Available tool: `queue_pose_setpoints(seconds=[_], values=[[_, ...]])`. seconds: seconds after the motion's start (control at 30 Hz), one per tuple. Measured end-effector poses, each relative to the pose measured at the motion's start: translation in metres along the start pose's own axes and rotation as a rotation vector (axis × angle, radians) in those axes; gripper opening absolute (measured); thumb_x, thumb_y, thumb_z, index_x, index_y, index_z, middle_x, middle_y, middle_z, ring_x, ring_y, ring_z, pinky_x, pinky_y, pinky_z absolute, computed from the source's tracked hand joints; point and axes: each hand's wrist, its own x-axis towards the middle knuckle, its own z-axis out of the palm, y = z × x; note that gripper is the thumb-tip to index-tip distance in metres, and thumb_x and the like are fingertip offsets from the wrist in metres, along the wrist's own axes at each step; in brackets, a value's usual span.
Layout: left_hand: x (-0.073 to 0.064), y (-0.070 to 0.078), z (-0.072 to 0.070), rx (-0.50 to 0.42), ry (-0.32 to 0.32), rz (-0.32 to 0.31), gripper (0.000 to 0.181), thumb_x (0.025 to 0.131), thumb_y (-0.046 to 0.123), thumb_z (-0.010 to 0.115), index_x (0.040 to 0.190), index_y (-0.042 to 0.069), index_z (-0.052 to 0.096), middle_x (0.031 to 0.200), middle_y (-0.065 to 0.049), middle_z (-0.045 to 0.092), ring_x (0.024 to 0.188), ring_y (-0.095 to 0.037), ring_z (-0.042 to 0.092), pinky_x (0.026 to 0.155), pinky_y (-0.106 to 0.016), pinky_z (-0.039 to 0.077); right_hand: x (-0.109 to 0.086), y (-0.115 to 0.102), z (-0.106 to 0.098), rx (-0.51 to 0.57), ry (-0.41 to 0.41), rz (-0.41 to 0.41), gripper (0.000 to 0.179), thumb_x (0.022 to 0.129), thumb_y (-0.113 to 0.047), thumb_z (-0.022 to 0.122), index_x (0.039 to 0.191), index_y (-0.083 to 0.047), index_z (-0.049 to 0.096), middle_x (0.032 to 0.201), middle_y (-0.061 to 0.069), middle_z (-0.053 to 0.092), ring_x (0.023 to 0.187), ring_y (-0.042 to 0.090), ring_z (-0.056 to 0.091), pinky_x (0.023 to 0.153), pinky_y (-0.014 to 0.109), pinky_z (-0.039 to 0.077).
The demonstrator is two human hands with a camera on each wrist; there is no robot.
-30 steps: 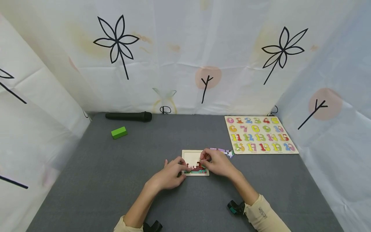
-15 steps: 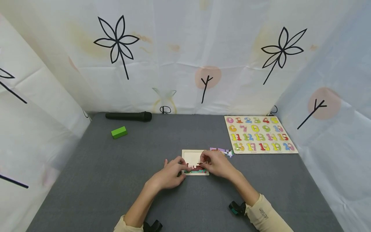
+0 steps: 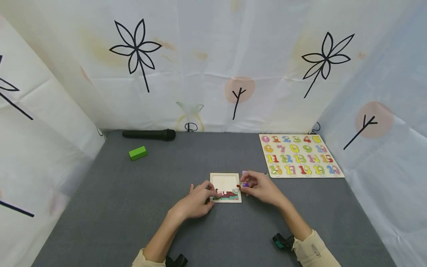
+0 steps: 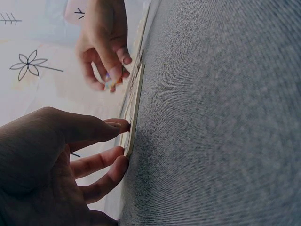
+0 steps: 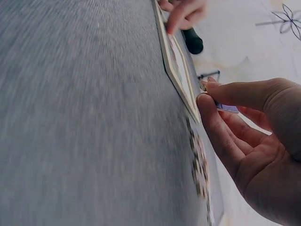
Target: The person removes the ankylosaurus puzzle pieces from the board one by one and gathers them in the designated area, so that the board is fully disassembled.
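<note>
A small wooden jigsaw board (image 3: 225, 180) lies on the grey table, its lower part filled with a brown picture above a green strip and its upper part bare wood. My left hand (image 3: 197, 200) holds the board's lower left corner, thumb at the near edge and a finger across the picture. Just off the board's right side, my right hand (image 3: 261, 187) pinches a small jigsaw piece (image 3: 245, 184) with purple and orange-brown on it. In the right wrist view the piece (image 5: 227, 108) sits between thumb and fingertips, raised from the table.
More jigsaw pieces (image 5: 200, 165) lie beside the board, mostly hidden behind my right hand in the head view. A number puzzle board (image 3: 300, 155) lies at the back right. A green block (image 3: 138, 152) and a black microphone (image 3: 148, 134) are at the back left.
My right hand has drawn back to the right from over the board, uncovering its lower right part. The pinched piece now shows purple. The left hand stays on the board.
</note>
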Motion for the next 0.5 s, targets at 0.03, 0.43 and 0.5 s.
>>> queue_pose_setpoints(seconds=[0.03,0.43,0.5], values=[[-0.002,0.006,-0.004,-0.009,-0.003,0.004,0.031,0.101,0.014,0.068,0.129,0.019,0.082,0.125,0.003,0.058,0.111,-0.016,0.061,0.114,-0.094,0.016,-0.004,0.001,-0.003,0.005,0.011,0.012,0.021,0.096,-0.004,0.080,0.114,0.000,0.070,0.101,0.016,0.075,0.073,0.011,0.070,0.066,0.026,0.060],[-0.010,0.036,-0.023,0.004,-0.044,-0.019,0.030,0.102,0.005,0.068,0.130,0.008,0.080,0.123,-0.004,0.059,0.113,-0.021,0.061,0.115,-0.093,0.015,-0.039,0.031,-0.042,-0.037,0.119,0.037,0.015,0.102,-0.002,0.073,0.114,0.006,0.072,0.100,0.020,0.078,0.078,0.012,0.077,0.071,0.031,0.064],[-0.010,0.033,-0.022,-0.005,-0.039,-0.011,0.031,0.101,0.005,0.068,0.129,0.009,0.080,0.124,-0.004,0.059,0.113,-0.022,0.061,0.114,-0.094,0.015,-0.040,0.034,-0.045,-0.056,0.132,0.039,0.014,0.102,-0.002,0.072,0.113,0.007,0.071,0.098,0.020,0.078,0.077,0.010,0.076,0.069,0.030,0.064]])
